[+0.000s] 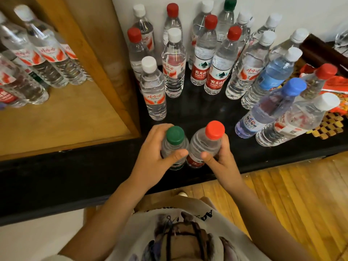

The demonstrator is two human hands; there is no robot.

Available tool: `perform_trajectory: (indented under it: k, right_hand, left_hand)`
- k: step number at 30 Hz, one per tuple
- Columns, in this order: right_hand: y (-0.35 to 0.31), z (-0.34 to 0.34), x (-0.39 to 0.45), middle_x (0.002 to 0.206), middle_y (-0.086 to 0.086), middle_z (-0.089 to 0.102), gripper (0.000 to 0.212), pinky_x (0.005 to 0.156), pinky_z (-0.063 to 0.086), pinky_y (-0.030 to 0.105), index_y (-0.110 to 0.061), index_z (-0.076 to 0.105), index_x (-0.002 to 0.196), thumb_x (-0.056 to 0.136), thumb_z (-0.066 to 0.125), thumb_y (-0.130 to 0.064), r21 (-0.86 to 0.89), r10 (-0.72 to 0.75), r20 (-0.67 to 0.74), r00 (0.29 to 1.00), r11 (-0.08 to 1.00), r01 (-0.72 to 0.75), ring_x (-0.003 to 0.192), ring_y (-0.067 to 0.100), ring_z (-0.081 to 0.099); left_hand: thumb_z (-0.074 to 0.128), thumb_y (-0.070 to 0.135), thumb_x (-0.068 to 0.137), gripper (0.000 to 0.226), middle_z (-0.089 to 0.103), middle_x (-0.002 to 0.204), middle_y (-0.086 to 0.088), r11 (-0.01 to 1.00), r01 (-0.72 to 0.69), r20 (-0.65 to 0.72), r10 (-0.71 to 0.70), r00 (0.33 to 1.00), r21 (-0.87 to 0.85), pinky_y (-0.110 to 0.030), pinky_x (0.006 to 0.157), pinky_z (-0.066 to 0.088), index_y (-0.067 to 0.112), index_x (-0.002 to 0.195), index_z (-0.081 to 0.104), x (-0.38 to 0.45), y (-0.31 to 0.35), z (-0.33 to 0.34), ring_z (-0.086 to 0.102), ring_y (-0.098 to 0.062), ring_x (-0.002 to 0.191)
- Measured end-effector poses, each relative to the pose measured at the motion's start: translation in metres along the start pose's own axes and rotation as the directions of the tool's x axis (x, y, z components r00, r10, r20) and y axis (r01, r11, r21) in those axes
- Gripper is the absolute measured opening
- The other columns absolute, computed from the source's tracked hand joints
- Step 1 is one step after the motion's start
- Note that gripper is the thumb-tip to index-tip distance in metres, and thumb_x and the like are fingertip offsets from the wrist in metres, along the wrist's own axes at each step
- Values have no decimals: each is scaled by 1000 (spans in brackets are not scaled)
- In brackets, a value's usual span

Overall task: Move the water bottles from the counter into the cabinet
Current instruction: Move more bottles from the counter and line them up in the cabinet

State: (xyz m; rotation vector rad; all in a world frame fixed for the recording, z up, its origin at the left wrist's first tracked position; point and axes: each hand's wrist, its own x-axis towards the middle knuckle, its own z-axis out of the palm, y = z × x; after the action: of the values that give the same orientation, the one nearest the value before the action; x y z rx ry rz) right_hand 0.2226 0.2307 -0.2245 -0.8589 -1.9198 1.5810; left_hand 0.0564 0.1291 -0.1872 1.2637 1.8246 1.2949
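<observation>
From the head camera, looking down: the left hand [153,153] is wrapped around a clear plastic water bottle with a green cap [175,146], thumb across its near side and fingers curled behind. The right hand [219,159] grasps a clear plastic water bottle with a red cap and red label [205,144] in the same way. The two bottles stand upright and just beside each other, almost touching, at the near edge of the black counter [197,112].

Farther back on the counter, against the white wall [301,8], stands a crowd of upright clear plastic water bottles [174,63] with white, red, green and blue caps; among them a blue-capped bottle [271,108] sits at the right, near a white-capped one.

To the left is the wooden cabinet [105,59], its shelf already carrying several white-capped clear bottles with red-and-white labels [45,51] at its far left.

At the right edge of the counter lie red packaging [337,81] and a brown checkered mat [329,127]. The wooden plank floor [291,194] shows near right, and the person's printed white shirt [178,232] fills the near bottom.
</observation>
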Motion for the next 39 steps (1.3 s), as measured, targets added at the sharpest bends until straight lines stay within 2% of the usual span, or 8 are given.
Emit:
perform_trajectory:
  k: [4,8,13,19,25,29,35,39]
  right_hand:
    - [27,12,-7,122,-25,49,81,88,43,7,-35,28,130,67,78,-35,7,88,-21,996,996,-88,114,-11,50]
    - [40,20,-9,117,-40,50,89,84,44,6,-18,28,137,64,77,-35,-2,136,-86,987,991,-137,114,-11,50]
    - [38,24,-8,115,-34,55,87,85,49,15,-17,33,135,65,74,-47,-73,123,-187,975,988,-139,110,-3,56]
    - [29,32,-8,114,-34,56,78,82,46,9,-25,33,130,66,75,-38,-100,95,-213,972,988,-119,108,-6,56]
    - [21,63,-3,114,-27,58,76,84,45,9,-20,36,129,65,76,-31,-90,76,-168,983,992,-92,109,-4,56]
    - [7,100,7,114,-28,59,69,83,46,9,-40,36,120,64,76,-32,-79,66,-110,992,994,-75,108,-4,57]
    - [-12,162,35,113,-37,55,72,81,44,4,-44,36,121,70,79,-18,-48,21,-4,1000,999,-21,106,-11,55]
    - [-31,205,59,118,-31,56,69,87,44,8,-46,33,124,69,75,-39,-31,-6,77,997,999,9,112,-5,55]
  left_hand:
    - [79,53,59,74,54,117,30,975,118,-15,-123,992,-189,-5,87,41,59,119,34,-11,-33,24,52,6,113]
    - [81,45,61,82,49,127,30,965,136,-66,-154,986,-223,-7,93,39,58,125,30,-17,-56,36,47,4,122]
    - [80,41,65,82,48,128,29,961,151,-36,-164,986,-232,-7,94,37,58,127,28,-15,-61,36,46,4,122]
    - [78,29,69,83,44,128,25,965,161,43,-156,987,-208,-4,94,34,59,125,25,-14,-60,23,43,8,122]
    - [76,36,68,83,44,128,29,964,178,57,-170,984,-195,-4,95,34,66,123,22,-25,-69,-14,43,7,123]
    - [74,45,66,80,43,125,38,962,183,34,-180,983,-202,-2,93,34,69,121,21,-35,-79,-55,41,11,123]
    - [76,42,68,77,45,123,41,958,169,-46,-185,982,-232,-1,90,35,69,120,26,-45,-99,-125,43,13,120]
    - [79,37,68,80,47,125,38,954,177,-89,-204,975,-240,-1,89,36,62,123,28,-47,-117,-172,45,12,120]
